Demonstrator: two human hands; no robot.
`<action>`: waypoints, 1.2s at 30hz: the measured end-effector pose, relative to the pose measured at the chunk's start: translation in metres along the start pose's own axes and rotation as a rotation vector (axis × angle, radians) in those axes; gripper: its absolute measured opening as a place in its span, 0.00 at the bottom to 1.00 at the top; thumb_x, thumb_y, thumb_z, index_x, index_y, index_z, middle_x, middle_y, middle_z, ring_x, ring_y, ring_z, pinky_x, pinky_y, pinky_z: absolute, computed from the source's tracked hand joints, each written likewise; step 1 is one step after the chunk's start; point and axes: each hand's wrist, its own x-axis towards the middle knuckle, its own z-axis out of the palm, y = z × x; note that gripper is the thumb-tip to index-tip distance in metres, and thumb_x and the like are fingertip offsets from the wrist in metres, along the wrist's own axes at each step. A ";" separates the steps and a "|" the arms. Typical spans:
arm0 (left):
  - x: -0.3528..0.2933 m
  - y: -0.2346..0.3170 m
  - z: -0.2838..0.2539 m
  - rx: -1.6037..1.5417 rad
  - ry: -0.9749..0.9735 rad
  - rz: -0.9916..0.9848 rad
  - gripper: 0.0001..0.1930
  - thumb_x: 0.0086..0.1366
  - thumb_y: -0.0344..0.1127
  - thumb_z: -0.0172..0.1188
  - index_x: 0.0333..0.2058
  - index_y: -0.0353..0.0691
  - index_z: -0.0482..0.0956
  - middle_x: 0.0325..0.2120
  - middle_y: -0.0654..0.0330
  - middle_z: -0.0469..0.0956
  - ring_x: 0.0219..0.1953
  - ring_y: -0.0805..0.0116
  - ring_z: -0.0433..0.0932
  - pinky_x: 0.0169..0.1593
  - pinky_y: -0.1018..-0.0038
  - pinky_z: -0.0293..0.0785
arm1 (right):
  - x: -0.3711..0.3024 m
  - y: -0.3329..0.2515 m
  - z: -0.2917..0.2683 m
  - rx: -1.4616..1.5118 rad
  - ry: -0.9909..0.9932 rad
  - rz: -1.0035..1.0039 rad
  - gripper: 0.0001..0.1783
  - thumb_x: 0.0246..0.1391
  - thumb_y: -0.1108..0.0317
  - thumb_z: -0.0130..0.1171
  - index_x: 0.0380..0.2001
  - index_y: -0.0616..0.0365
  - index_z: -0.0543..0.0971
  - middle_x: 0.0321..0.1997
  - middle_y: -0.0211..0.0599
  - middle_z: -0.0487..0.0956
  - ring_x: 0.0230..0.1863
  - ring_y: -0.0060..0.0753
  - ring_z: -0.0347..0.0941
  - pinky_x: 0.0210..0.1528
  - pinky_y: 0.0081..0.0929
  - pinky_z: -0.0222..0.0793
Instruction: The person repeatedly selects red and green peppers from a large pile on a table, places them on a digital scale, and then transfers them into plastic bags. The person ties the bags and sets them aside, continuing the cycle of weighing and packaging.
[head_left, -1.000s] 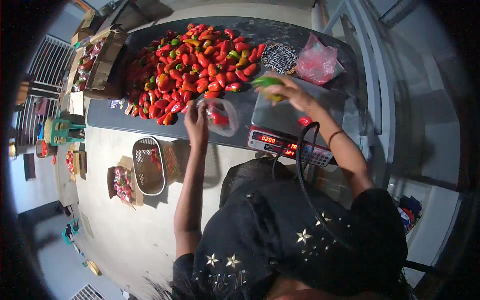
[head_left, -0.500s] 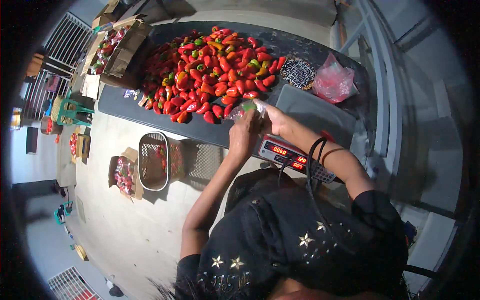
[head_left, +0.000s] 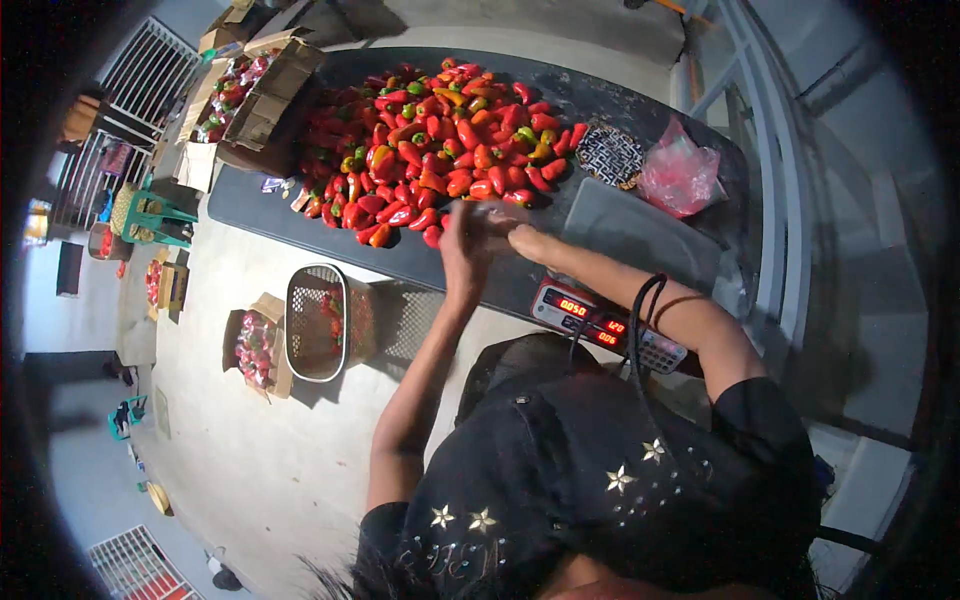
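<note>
My left hand [head_left: 462, 248] and my right hand [head_left: 526, 241] are close together over the near edge of the dark table [head_left: 390, 262]. Between them is a clear plastic bag [head_left: 498, 213], smeared by motion, and both hands are closed on it. What lies inside the bag cannot be made out. Just beyond my hands spreads a large heap of red peppers [head_left: 440, 150], with a few green and orange ones among them. To the right is the grey pan of a weighing scale [head_left: 640, 235]. Its lit red display [head_left: 600, 320] sits below my right forearm.
A patterned round pad [head_left: 609, 156] and a pink plastic bag [head_left: 680, 175] lie at the table's right. An open carton of bagged peppers [head_left: 235, 95] stands at the far left. On the floor are a plastic basket [head_left: 318, 372] and another carton [head_left: 262, 348]. A metal frame [head_left: 790, 200] rises at right.
My hands have drawn slightly left around the plastic bag; the right has closed from a more extended grip. The green thing seen in the bag before is now hidden. The scale's display has changed.
</note>
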 end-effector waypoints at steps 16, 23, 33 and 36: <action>0.029 0.015 -0.037 -0.302 0.086 0.063 0.07 0.65 0.32 0.47 0.36 0.36 0.72 0.29 0.67 0.71 0.31 0.81 0.67 0.34 0.84 0.64 | -0.213 0.037 -0.190 -1.013 0.530 -0.059 0.24 0.48 0.60 0.60 0.50 0.50 0.72 0.50 0.45 0.68 0.53 0.45 0.65 0.54 0.36 0.61; 0.054 0.019 0.000 -0.343 -0.001 -0.017 0.09 0.64 0.32 0.48 0.40 0.35 0.72 0.33 0.65 0.73 0.34 0.78 0.69 0.39 0.81 0.66 | -0.220 0.083 -0.144 -1.232 0.736 -0.011 0.36 0.42 0.59 0.64 0.57 0.39 0.65 0.56 0.53 0.60 0.53 0.57 0.60 0.54 0.44 0.60; 0.059 0.010 0.047 -0.129 -0.115 -0.066 0.18 0.63 0.29 0.50 0.50 0.26 0.66 0.45 0.51 0.73 0.47 0.68 0.72 0.50 0.76 0.66 | -0.169 0.086 -0.169 -0.522 0.794 -0.218 0.19 0.48 0.62 0.60 0.42 0.59 0.73 0.41 0.42 0.75 0.42 0.40 0.72 0.47 0.31 0.65; 0.060 -0.020 0.057 -0.092 -0.070 0.055 0.14 0.61 0.30 0.51 0.45 0.32 0.71 0.36 0.58 0.75 0.37 0.74 0.73 0.40 0.78 0.69 | -0.142 -0.019 -0.133 -0.317 0.431 -0.305 0.19 0.49 0.60 0.60 0.41 0.59 0.72 0.34 0.33 0.74 0.37 0.25 0.70 0.41 0.21 0.65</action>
